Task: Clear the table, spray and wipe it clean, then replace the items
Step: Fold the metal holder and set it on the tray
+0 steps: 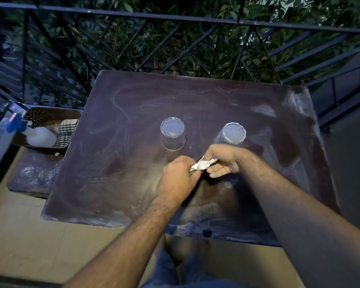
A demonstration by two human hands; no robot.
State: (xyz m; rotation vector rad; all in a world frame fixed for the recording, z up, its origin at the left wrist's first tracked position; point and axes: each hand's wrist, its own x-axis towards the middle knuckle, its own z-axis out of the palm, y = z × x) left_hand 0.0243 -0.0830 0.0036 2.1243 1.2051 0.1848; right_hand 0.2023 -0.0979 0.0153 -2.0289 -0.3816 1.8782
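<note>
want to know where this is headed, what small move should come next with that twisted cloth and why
Probably let go with one hand and set the twisted cloth down. Both the left hand and the right hand grip it above the table, which shows wipe streaks. Two upturned glasses already stand there, so wiping looks finished.

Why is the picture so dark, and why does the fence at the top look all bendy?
Head view: it is dim outdoor light, so the leaves behind the railing go nearly black; the wide lens bows the railing's top bar; pale smears on the table catch light; the glasses look hazy; the left hand and right hand gripping the twisted cloth are brightest.
</note>
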